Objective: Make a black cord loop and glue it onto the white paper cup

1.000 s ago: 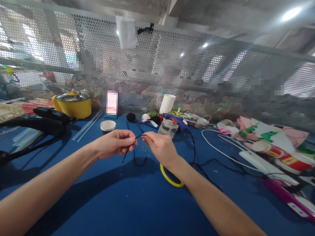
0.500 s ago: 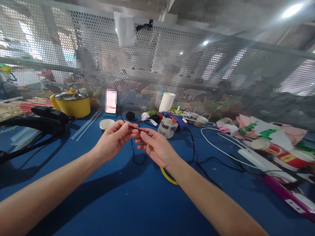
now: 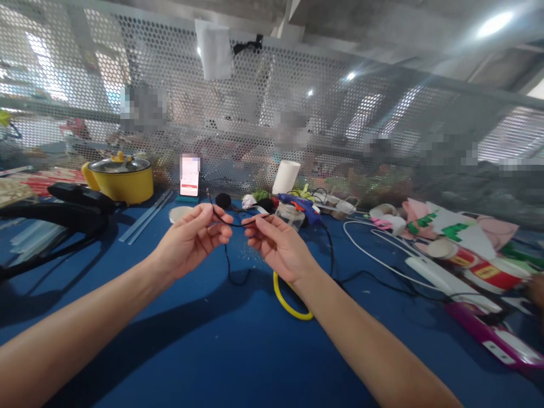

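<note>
Setting: a workshop bench stood behind a perforated metal screen (image 3: 340, 113), with blurred figures beyond it and a white sheet clipped to its top edge.
Surface: a blue table (image 3: 221, 351) ran across the whole view, littered along the far side and the right.
Right-hand clutter: coloured foam or paper cut-outs (image 3: 459, 232), a white cable (image 3: 382, 260) and a pink strip (image 3: 493, 334) lay well apart from the hands.
Left-hand clutter: a black curved stand (image 3: 55, 218) rested near a yellow pot (image 3: 121, 178) with its lid on.
Far middle: a phone (image 3: 189, 175) stood upright, a white paper roll (image 3: 285, 177) stood to its right, and a blue glue gun (image 3: 300, 204) lay beside a clear jar (image 3: 291, 214).
Near the hands: a yellow ring (image 3: 289, 300) lay flat on the table, partly under the right forearm.
Left hand (image 3: 191, 241): raised above the table, thumb and forefinger pinched on one part of a thin black cord (image 3: 232, 224).
Right hand (image 3: 280, 246): raised opposite, fingertips pinched on the cord a little further along.
Cord: a short stretch sagged between the two pinches, while its tail hung down and curled onto the table below the hands.
Progress: judging from this, the cord was only being held and positioned; no knot, loop or join was visible in it, and the ring lay untouched.
</note>
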Motion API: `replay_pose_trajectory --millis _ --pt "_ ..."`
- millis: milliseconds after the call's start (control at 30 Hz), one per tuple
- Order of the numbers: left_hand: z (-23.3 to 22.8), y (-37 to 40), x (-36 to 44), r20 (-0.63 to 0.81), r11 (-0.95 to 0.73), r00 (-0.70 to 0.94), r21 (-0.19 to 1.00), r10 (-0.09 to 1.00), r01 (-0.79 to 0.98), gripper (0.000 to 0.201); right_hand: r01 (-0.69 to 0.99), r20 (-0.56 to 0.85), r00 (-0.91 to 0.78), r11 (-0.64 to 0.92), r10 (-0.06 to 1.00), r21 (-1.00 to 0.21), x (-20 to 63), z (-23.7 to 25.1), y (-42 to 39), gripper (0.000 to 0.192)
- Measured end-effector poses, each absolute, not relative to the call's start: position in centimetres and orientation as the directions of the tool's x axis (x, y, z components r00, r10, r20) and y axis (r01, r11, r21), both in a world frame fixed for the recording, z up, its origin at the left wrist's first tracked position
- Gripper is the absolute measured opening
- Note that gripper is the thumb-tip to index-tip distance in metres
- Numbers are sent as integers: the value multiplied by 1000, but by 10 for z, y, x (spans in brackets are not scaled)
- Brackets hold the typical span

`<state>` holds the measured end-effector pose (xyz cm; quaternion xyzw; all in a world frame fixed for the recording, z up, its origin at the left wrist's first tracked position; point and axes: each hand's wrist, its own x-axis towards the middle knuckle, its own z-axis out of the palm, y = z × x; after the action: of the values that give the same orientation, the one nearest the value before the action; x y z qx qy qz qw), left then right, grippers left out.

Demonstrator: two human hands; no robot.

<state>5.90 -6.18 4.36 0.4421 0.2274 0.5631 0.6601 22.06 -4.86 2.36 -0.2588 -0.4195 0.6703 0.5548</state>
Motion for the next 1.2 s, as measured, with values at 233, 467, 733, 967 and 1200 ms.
replay_pose_trajectory --millis 233,467,733,967,1200 --pt "48 -70 62 195 13 297 816 935 -577 17 -609 138 -298 -77 945 -789 221 29 -52 8" --pt "53 -74 61 154 70 313 795 937 -603 13 -592 133 -278 -60 951 -804 222 38 -58 11" --pt "51 -79 62 170 119 407 796 897 -594 11 -597 107 -357 -139 928 -790 223 41 -61 15" --pt "49 -79 60 207 144 535 829 819 -540 12 -505 184 -512 -120 839 -855 225 38 -65 27" --pt "49 -75 53 178 192 601 845 779 -499 13 -496 234 -633 -155 738 -854 229 38 -64 25"
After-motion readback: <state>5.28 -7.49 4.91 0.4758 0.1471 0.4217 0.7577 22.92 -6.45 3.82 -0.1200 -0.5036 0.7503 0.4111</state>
